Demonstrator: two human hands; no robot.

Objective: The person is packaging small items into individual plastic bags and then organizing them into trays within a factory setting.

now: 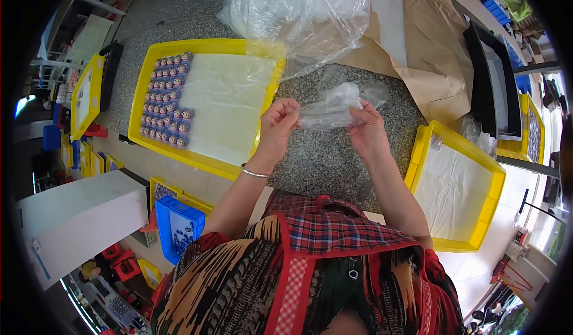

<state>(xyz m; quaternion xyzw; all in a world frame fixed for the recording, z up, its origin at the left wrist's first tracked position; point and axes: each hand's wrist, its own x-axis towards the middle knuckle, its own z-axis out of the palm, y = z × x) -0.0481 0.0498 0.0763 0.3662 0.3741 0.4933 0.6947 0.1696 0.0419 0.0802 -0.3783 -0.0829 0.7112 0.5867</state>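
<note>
Left hand: the left hand (278,123) was raised over the speckled worktop (325,156), thumb and fingers pinched together on the left end of a small clear plastic bag (330,109).
Right hand: the right hand (366,129) had its grip closed on the right end of the same bag, so the bag hung stretched between the two hands.
Bag: crumpled and see-through, held above the worktop and between the two trays; whether anything lay inside it could not be told.
Left tray: a yellow tray (156,54) sat to the person's left, lined with a pale sheet (224,105); small blue-and-pink figurines (167,99) stood in tidy rows along its left side.
Right tray: a second yellow tray (492,212) sat to the right, with a white sheet and no figurines that could be seen.
Beyond the hands: a large clear plastic sheet (298,13) lay bunched over brown paper (430,54) at the far side of the worktop, overlapping the far right corner of the left tray.
Progress: judging by the rows, only a narrow strip of the left tray had been filled and most of its sheet was bare; the right tray looked untouched, so the bulk of the work appeared to be left.
Elsewhere: a blue bin (179,227) of small pieces stood lower down at the left.
</note>
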